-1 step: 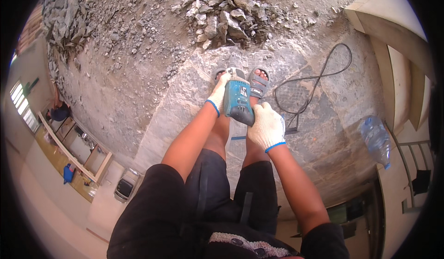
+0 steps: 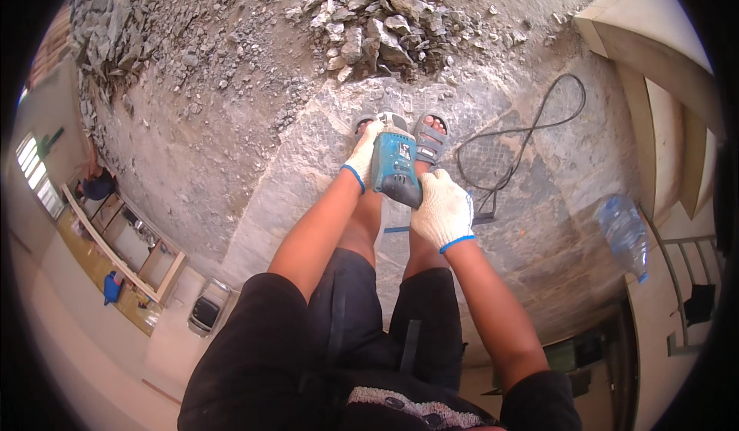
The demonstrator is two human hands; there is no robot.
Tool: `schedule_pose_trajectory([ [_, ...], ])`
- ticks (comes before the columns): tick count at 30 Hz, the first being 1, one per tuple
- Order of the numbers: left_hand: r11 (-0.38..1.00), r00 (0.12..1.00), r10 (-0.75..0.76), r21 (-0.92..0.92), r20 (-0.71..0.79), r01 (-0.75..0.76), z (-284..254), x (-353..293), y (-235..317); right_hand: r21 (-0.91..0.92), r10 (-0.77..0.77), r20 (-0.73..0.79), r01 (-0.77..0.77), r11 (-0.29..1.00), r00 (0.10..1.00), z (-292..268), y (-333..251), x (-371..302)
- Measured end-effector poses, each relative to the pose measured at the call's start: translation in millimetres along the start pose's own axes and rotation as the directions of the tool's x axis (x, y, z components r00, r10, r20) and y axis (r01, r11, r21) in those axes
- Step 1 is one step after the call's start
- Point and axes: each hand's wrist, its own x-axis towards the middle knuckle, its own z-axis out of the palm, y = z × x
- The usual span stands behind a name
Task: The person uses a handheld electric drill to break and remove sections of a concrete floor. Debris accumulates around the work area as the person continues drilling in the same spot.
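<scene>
A teal and black demolition hammer [image 2: 396,162] points down at the floor between my sandalled feet. Its bit is hidden beneath the body. My left hand [image 2: 364,152], in a white knit glove with a blue cuff, is closed on the left side of the tool near its grey front part. At the black rear end, my right hand [image 2: 444,209], gloved the same way, is wrapped round the handle, which it mostly covers. Broken slabs and stones form a rubble pile [image 2: 385,27] just beyond my feet.
A black power cord [image 2: 531,128] loops over the tiled floor [image 2: 308,169] on the right. Farther right lies a clear plastic bottle [image 2: 625,235] beside pale steps [image 2: 654,38]. Loose gravel [image 2: 208,54] spreads at far left. Another person [image 2: 96,185] is near a wooden frame [image 2: 115,250].
</scene>
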Motion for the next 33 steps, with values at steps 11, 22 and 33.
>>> schedule_pose_trajectory([
  [11, 0.954, 1.000, 0.004, -0.300, 0.018, 0.002, -47, 42, 20, -0.059, 0.020, -0.020, -0.021, 0.998, 1.000, 6, -35, 33],
  [22, 0.999, 0.999, 0.011, -0.035, 0.053, -0.009, -62, 26, 59, -0.087, 0.094, 0.027, -0.091, 0.992, 0.995, 8, -93, 44],
  [33, 0.996, 0.999, -0.005, -0.089, 0.050, 0.009, -70, 39, 64, -0.156, 0.143, 0.082, -0.129, 0.979, 0.986, 24, -103, 59],
])
